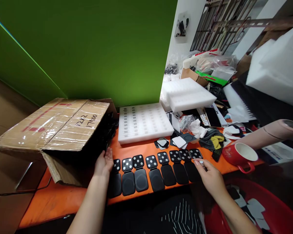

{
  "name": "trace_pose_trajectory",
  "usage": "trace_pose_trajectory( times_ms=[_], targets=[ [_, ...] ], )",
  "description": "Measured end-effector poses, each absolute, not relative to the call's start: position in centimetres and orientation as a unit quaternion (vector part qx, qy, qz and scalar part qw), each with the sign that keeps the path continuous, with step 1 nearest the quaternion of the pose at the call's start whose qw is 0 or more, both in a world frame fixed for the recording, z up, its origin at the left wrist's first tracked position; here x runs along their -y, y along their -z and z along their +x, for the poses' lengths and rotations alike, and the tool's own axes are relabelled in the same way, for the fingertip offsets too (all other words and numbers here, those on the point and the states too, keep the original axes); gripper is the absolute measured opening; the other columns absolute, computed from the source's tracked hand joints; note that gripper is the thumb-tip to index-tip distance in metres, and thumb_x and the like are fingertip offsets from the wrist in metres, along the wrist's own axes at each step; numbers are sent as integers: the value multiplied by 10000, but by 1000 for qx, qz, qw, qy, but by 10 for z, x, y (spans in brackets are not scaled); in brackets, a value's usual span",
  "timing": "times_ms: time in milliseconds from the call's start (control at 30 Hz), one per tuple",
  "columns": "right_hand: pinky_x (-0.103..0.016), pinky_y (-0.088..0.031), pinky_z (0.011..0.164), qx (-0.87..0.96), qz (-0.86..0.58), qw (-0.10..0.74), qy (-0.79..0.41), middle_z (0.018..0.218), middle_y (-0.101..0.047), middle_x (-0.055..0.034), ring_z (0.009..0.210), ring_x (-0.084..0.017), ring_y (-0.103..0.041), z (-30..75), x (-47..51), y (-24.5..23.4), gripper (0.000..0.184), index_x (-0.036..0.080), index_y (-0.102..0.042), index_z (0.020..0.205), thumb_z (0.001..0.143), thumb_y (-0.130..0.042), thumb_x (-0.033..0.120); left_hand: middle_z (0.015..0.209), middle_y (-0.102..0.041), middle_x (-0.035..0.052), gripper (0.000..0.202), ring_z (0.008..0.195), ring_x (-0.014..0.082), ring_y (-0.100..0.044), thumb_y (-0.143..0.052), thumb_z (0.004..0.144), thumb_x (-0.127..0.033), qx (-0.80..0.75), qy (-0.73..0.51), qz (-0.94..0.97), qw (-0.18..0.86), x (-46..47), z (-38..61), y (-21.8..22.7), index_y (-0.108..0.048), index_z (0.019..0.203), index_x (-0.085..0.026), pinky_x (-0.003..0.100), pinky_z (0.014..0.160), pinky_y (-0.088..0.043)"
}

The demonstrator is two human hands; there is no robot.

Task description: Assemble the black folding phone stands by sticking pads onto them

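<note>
A row of eight black hinged cases (156, 170) lay opened flat along the near edge of the orange worktop (51, 201), each showing a square lid half with pale round dots and a rounded plain half toward the person. The left hand (104, 164) rested at the left end of the row beside the tipped cardboard box (56, 130), its fingers (109, 155) straight and pressed together, touching the end case. The right hand (211, 177) sat at the right end, its fingers (197, 162) curled and pinching a small pale round piece (201, 162) over the last case. The cases looked light, stiff and smooth, likely slippery plastic with a weak point at the hinge, so each would best be taken by the side edges of the rounded half. A white foam tray (144, 123) lay behind the row, a red mug (240, 156) to the right
</note>
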State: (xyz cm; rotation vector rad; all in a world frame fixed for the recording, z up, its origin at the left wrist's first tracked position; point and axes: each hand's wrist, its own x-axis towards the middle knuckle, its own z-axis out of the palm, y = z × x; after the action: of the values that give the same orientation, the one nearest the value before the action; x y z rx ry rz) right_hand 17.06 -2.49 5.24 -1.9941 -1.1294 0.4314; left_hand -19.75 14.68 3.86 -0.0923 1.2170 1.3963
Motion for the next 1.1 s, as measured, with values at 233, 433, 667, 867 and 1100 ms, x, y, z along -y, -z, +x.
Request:
trace_pose_trajectory(
  times_ms=[233, 433, 667, 867, 1100],
  targets=[
    [-352, -469, 802, 488, -732, 386, -276, 949, -693, -99, 902, -260, -623, 127, 15, -59, 339, 200, -671, 895, 819, -491, 477, 750, -657, 69, 175, 638, 110, -668, -391, 911, -84, -532, -563, -65, 629, -104, -181, -38, -564, 922, -108, 176, 555, -561],
    [-338, -462, 791, 514, -692, 394, -319, 934, -693, -86, 891, -255, -623, 100, 2, -70, 305, 204, -672, 883, 828, -500, 451, 733, -657, 40, 180, 625, 74, -668, -375, 919, -97, -514, -586, -50, 624, -139, -181, -54, -552, 909, -124, 127, 589, -552],
    [-310, -453, 700, 451, -698, 409, -377, 822, -663, -66, 770, -213, -599, 100, 12, -66, 341, 194, -661, 931, 823, -516, 484, 694, -659, 37, 225, 608, 75, -662, -386, 883, -68, -556, -543, 13, 629, -85, -153, -50, -573, 775, -132, 136, 608, -533],
    [-236, -297, 422, 370, -634, 434, -522, 754, -606, -13, 431, -84, -384, 86, -5, -61, 471, 173, -586, 1056, 796, -500, 555, 672, -681, 43, 156, 599, 181, -660, -707, 629, -187, -570, -404, 202, 687, -29, -155, -51, -653, 760, -121, 242, 553, -520],
    [-203, -274, 422, 422, -531, 290, -675, 716, -625, -12, 435, -57, -363, 43, 0, -64, 371, 147, -628, 890, 802, -544, 498, 581, -605, -33, 211, 480, 112, -578, -604, 766, -388, -575, -433, 175, 672, -32, -144, -55, -585, 739, -180, 213, 484, -470]
  ],
)
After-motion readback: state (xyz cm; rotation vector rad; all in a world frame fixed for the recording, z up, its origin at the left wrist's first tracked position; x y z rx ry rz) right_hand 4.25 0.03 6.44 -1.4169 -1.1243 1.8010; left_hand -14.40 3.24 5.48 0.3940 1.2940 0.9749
